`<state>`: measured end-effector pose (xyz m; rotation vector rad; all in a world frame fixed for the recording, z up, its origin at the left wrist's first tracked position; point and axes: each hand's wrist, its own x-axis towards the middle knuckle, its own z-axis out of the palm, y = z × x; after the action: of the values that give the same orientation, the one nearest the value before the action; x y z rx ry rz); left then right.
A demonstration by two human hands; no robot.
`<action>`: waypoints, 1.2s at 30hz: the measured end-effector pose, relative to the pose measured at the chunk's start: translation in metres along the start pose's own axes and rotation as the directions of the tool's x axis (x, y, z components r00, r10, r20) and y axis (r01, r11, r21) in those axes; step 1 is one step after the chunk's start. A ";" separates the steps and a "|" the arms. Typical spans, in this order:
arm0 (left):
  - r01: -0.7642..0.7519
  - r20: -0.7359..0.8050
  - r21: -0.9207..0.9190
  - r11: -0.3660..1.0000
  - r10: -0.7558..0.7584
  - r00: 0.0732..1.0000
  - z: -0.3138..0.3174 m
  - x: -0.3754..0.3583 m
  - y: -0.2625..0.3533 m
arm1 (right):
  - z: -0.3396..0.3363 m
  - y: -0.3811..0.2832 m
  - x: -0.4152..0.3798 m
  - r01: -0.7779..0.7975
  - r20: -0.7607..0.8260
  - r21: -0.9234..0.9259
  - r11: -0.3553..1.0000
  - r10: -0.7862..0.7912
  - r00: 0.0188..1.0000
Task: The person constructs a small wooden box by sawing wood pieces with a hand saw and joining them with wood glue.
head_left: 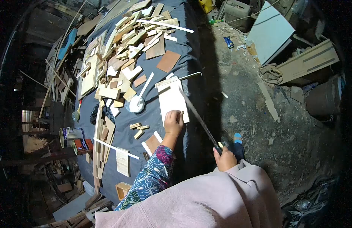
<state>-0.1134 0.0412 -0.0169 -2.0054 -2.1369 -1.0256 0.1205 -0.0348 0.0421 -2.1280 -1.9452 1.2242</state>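
Note:
My right hand [225, 160] is closed around the dark handle of a saw [200, 121], whose long narrow blade slants up and left to the right edge of a pale wooden board [171, 97]. The board lies on the cloth-covered table at its right edge. My left hand [173, 122] rests on the board's near end with its fingers curled over it, holding it down. A thin wooden strip [186, 77] lies across the board's far end and sticks out past the table edge.
On the dark cloth [145, 114] sit a white glue tub [136, 104] with a stick, small wood blocks [138, 129] and a big heap of offcuts [134, 41]. Cans [71, 136] stand at the left edge. Along the floor at right are a white panel [269, 32] and a bucket [324, 97].

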 end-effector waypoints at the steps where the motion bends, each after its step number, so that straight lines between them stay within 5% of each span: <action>1: -0.004 0.001 0.003 1.000 0.004 1.000 0.001 0.000 -0.001 | 0.004 -0.001 0.001 0.033 -0.007 0.010 0.999 -0.033 0.999; 9: -0.017 -0.010 -0.016 1.000 0.016 1.000 0.000 0.000 -0.001 | 0.005 -0.009 0.002 0.041 0.085 -0.036 0.999 -0.038 0.996; 15: -0.013 0.022 0.017 1.000 0.013 1.000 -0.002 0.001 0.002 | 0.021 -0.017 0.014 0.067 -0.033 -0.035 0.997 -0.068 0.997; 29: -0.001 0.026 -0.004 1.000 0.001 1.000 0.000 -0.001 -0.003 | 0.005 0.005 -0.006 -0.022 0.012 0.078 0.997 0.022 1.000; 32: 0.028 0.016 -0.004 1.000 -0.028 0.999 -0.001 0.000 0.001 | 0.012 0.004 -0.004 0.007 0.061 0.016 1.000 -0.008 0.998; 36: 0.290 0.081 0.015 0.957 -0.290 0.954 -0.004 0.007 0.011 | 0.009 -0.007 0.003 0.007 0.068 0.013 1.000 -0.008 0.998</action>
<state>-0.1057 0.0450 -0.0060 -1.7976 -2.5321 -0.9840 0.1093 -0.0349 0.0381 -2.0983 -1.9633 1.3213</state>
